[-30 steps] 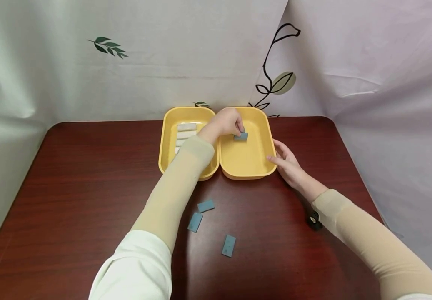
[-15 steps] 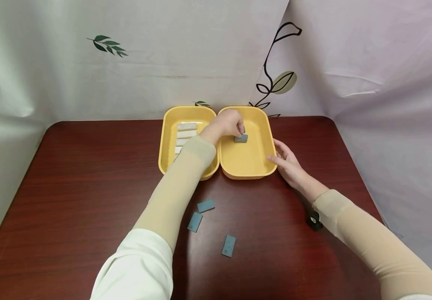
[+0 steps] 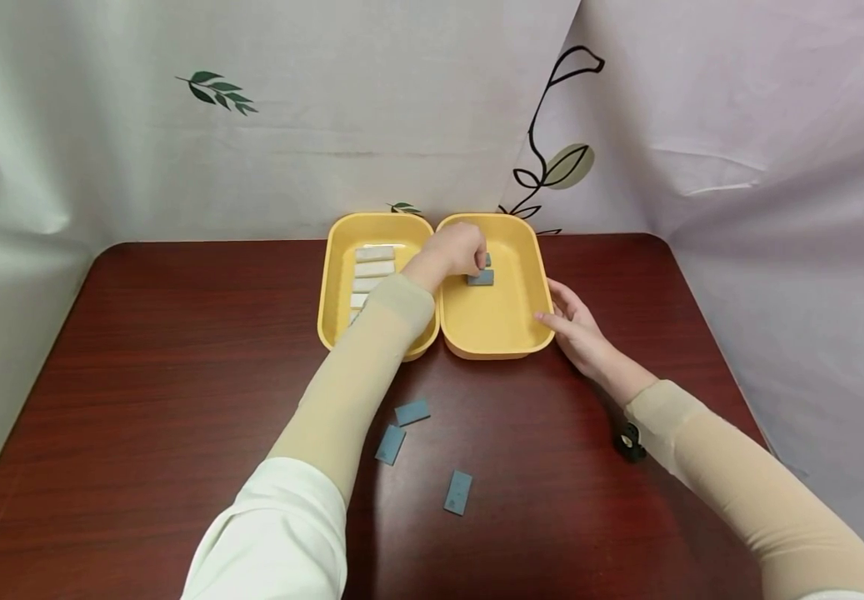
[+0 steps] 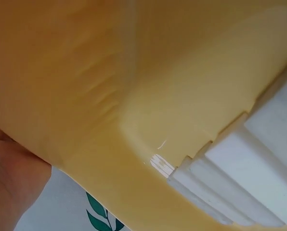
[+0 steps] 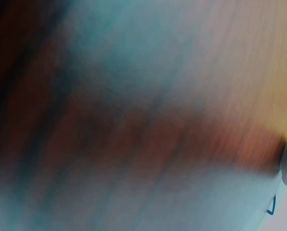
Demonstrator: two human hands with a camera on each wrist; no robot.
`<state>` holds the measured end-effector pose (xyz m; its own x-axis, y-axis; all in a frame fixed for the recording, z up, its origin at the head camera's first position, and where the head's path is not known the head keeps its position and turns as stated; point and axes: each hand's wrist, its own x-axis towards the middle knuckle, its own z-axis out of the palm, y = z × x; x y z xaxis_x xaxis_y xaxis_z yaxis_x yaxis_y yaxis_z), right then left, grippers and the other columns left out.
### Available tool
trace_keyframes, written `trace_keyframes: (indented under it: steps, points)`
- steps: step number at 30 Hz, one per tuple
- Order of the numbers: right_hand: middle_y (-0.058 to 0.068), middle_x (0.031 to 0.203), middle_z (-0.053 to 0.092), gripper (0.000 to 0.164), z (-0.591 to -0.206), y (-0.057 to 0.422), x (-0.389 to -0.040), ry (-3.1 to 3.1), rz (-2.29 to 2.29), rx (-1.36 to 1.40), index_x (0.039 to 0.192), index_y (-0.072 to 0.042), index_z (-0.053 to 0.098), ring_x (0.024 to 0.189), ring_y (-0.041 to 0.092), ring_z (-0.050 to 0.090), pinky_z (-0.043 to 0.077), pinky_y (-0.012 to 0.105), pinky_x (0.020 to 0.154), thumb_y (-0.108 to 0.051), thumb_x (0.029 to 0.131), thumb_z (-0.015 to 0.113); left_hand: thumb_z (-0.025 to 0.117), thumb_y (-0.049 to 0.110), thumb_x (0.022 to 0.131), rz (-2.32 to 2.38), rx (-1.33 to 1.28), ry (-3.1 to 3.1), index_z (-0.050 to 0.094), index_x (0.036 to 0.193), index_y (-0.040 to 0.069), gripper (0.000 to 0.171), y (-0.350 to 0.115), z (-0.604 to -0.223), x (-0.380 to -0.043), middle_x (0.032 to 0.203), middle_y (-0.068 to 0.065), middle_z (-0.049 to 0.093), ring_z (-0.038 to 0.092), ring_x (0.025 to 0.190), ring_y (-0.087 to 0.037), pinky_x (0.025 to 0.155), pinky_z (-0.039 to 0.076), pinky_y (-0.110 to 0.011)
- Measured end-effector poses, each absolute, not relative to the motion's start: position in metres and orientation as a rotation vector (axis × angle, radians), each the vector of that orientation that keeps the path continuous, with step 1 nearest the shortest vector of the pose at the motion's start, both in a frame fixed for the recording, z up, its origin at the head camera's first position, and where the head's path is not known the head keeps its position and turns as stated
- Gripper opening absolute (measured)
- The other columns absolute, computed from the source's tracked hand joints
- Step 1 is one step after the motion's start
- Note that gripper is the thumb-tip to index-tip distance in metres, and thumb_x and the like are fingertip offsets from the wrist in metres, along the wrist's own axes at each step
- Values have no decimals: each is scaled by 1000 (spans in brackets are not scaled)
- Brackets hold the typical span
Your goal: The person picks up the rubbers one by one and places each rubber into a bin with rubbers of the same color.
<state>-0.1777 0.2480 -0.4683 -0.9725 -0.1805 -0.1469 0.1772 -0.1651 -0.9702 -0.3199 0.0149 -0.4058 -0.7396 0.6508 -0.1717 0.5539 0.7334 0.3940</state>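
My left hand [image 3: 458, 248] reaches into the right-hand yellow tray [image 3: 495, 337], fingers bent down. Its fingertips are at a blue-grey rectangular tile [image 3: 481, 278] on the tray floor, pinching its upper edge. Just behind that tile, a second blue-grey tile [image 3: 487, 259] shows partly past the fingers. My right hand [image 3: 577, 333] grips the tray's right wall, thumb over the rim and fingers outside. Three more blue-grey tiles lie on the table: one angled [image 3: 412, 412], one left of it [image 3: 390, 444], and one nearer [image 3: 457, 492].
A second yellow tray [image 3: 324, 292] stands against the first on the left. White bars [image 3: 374, 269] lie in a row inside it, partly hidden by my left forearm; the left wrist view shows these bars [image 4: 254, 168] closely. A patterned cloth [image 3: 402, 125] hangs behind the brown table [image 3: 177, 375].
The tile under my left fingers has gone from slightly tilted to lying flat, shifting a little toward me. The tile behind it shows more. My right hand has stayed on the tray.
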Motion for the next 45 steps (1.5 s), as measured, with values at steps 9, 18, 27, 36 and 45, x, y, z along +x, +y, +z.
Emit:
trace_keyframes:
  steps: [9,18,27,36,45]
  points:
    - [-6,145,49,67,-469,249,-178,1872,-2215,-5,163,-3,29,129,6,54,53,15,97,10,101,50,71,7,93,423,959,2658,80,90,12,11,16,-408,-321,105,-1,78,65,98,-20,98,54,-36]
    - [-6,145,48,67,-469,249,-179,1868,-2221,-2,162,-3,29,128,6,54,53,15,97,11,100,50,69,3,91,392,965,2658,83,98,14,18,16,-409,-321,112,-1,78,67,105,-21,99,54,-37]
    - [-5,147,48,67,-469,249,-178,1867,-2218,-13,162,-3,29,130,9,53,53,16,98,10,100,50,68,1,93,392,957,2663,83,104,16,24,17,-411,-319,118,1,78,67,109,-19,101,54,-36]
    - [-4,144,50,65,-470,249,-179,1861,-2238,-16,161,-4,32,128,8,55,53,16,97,10,100,51,67,1,93,392,955,2663,83,103,17,25,16,-410,-318,119,2,77,67,109,-19,100,54,-36]
    - [-4,144,50,64,-471,249,-179,1852,-2243,-14,160,-5,33,127,8,56,53,16,96,11,99,51,82,19,91,370,968,2657,80,104,18,12,15,-410,-317,112,4,77,67,108,-18,100,54,-38]
